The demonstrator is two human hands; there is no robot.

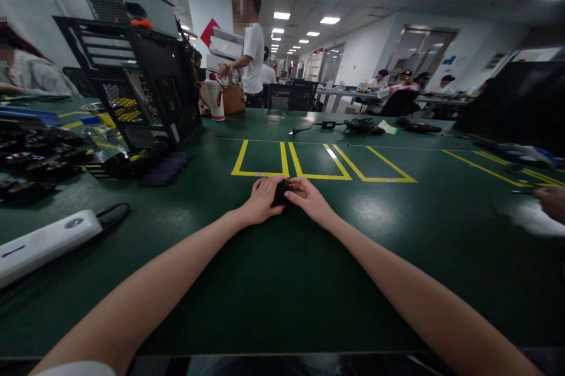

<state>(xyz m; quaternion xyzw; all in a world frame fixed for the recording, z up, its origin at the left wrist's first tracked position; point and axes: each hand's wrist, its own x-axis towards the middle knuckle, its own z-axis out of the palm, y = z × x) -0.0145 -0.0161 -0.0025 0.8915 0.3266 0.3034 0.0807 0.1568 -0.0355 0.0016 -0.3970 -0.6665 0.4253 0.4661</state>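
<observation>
"Describe what I can't see. Where is the thing being handled?"

"Watching from my remote seat, I see one small black item (281, 192) above or on a green worktop (212, 317); I can't tell which. My landmark is the row of yellow tape outlines (324, 176). The item is just on the near side of that row."

"And the fingers?"

"The left hand (261, 202) has its fingers curled over the item's left side, thumb below, gripping it. The right hand (309, 198) has its thumb and bent fingers pinching the right side."

"How far along is it?"

"Partway, I judge: the item is in both hands and has not been let go. Its details are hidden by the fingers and too dark to read, so I can't say what work on it is done or left."

"What lies around the tape row?"

"Left of it, an opened black computer case (163, 76) stands tilted in my view. Left and nearer, a long white device (48, 240) with a cable. Beyond its right part, coiled black cables (362, 126). Well to the right, at the edge of view, another person's hand (551, 202)."
</observation>
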